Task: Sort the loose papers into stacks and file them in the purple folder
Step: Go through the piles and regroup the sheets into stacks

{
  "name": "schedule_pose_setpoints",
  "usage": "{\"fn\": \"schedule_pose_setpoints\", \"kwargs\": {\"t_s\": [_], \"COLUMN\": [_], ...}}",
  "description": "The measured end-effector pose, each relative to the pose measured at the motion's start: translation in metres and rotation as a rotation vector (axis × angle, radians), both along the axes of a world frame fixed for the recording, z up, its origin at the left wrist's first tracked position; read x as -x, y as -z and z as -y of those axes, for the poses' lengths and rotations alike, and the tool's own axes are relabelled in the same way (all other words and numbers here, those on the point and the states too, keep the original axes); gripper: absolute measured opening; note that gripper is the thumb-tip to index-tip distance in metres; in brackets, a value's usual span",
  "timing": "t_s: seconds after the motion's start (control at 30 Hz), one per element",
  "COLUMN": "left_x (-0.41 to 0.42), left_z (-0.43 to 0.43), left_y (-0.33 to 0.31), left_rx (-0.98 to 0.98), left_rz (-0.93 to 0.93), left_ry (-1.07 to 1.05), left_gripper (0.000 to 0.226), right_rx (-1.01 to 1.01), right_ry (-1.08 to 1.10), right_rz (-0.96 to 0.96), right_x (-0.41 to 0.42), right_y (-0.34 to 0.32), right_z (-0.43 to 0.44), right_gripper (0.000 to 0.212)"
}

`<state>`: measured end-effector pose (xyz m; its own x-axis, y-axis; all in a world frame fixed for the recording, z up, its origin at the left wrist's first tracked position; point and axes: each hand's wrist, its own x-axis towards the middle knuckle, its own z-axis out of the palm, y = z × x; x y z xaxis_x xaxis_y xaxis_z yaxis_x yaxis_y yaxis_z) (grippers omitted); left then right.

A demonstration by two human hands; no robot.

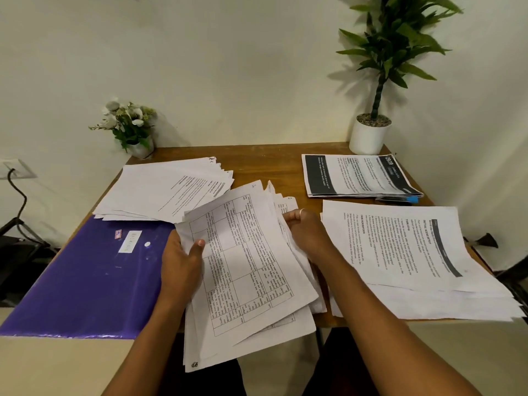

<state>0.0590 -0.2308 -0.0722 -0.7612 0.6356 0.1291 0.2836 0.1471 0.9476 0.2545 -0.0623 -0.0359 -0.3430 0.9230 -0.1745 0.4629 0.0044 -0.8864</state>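
1. While held over the wooden table [271,158], the paper bundle [248,270] is gripped by the left hand [183,261] at its left edge, thumb on top.
2. Right hand [305,227] holds the bundle's right edge, fingers curled behind.
3. Purple folder [85,275] lies flat and closed, left of the bundle.
4. Sorted stacks: back-left stack [163,190], right stack [400,252].

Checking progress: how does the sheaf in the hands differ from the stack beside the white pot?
The sheaf is fanned, the stack squared. The sheaf shows ruled tables, the stack dark banners. The left hand and right hand grip the sheaf; the stack lies untouched. Both are printed paper.
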Motion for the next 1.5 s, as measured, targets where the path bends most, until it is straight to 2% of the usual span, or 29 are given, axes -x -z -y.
{"fn": "schedule_pose_setpoints", "kwargs": {"t_s": [0.1,0.2,0.3,0.57,0.67,0.73,0.77,0.9,1.03,1.2,1.3,1.5], "left_x": [-0.002,-0.001,0.0,-0.003,-0.002,-0.002,-0.002,-0.003,-0.006,-0.01,-0.008,-0.01], "left_z": [0.0,0.0,0.0,0.0,0.0,-0.001,-0.001,0.0,0.001,0.003,0.003,0.004], "left_y": [-0.002,-0.001,0.0,-0.001,-0.001,0.0,0.0,-0.002,-0.005,-0.009,-0.007,-0.007], "left_rx": [-0.004,-0.003,0.004,-0.011,0.003,0.011,0.012,0.004,-0.009,-0.003,0.003,-0.01], "left_rz": [0.001,0.004,0.006,-0.008,-0.016,-0.008,-0.006,-0.019,-0.004,-0.01,-0.022,-0.006], "left_ry": [-0.006,-0.003,-0.008,0.003,-0.007,-0.008,-0.006,-0.001,0.019,0.01,0.011,0.024], "left_gripper": [0.039,0.037,0.038,0.041,0.044,0.044,0.044,0.045,0.043,0.039,0.038,0.04], "right_rx": [-0.192,-0.345,-0.341,-0.161,-0.15,-0.139,-0.132,-0.172,-0.236,-0.373,-0.439,-0.49], "right_ry": [0.046,0.117,0.106,0.078,0.107,0.141,0.161,0.231,0.289,0.359,0.39,0.428], "right_rz": [0.156,0.415,0.488,0.376,0.31,0.221,0.182,0.069,0.02,-0.079,-0.202,-0.367], "right_x": [0.004,0.005,0.006,0.01,0.003,-0.004,-0.008,-0.021,-0.031,-0.034,-0.033,-0.027], "right_y": [0.012,0.014,0.013,0.001,0.004,0.002,0.001,-0.013,-0.019,-0.036,-0.046,-0.063], "right_z": [0.0,0.001,-0.001,-0.019,-0.023,-0.024,-0.026,-0.029,-0.035,-0.029,-0.028,-0.031], "right_gripper": [0.016,0.043,0.06,0.045,0.016,0.023,0.018,0.031,0.013,0.014,0.011,0.005]}}
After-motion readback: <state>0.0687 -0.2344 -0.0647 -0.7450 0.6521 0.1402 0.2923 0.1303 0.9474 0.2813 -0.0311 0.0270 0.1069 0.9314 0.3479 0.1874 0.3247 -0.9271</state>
